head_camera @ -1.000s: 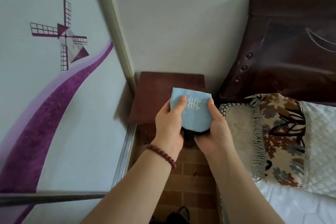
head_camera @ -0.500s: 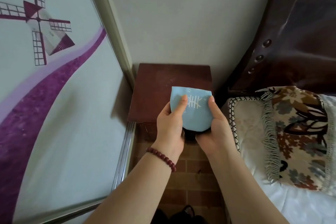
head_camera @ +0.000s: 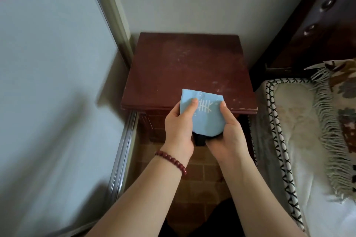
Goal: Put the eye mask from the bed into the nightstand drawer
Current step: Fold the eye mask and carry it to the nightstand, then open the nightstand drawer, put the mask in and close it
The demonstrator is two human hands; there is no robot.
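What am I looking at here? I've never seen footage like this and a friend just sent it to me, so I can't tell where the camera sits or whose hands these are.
There is no machine: a person wears a wide-angle camera on their head, looking forward and down, so the two bare arms reaching in from the bottom are their own. The left hand, with a bead bracelet at the wrist, and the right hand together hold a folded light-blue eye mask with a white printed pattern; something dark shows under it. Just beyond stands a dark red-brown nightstand with nothing on top. Its drawer cannot be made out from here. On the right is the bed with a fringed patterned cover and a dark headboard.
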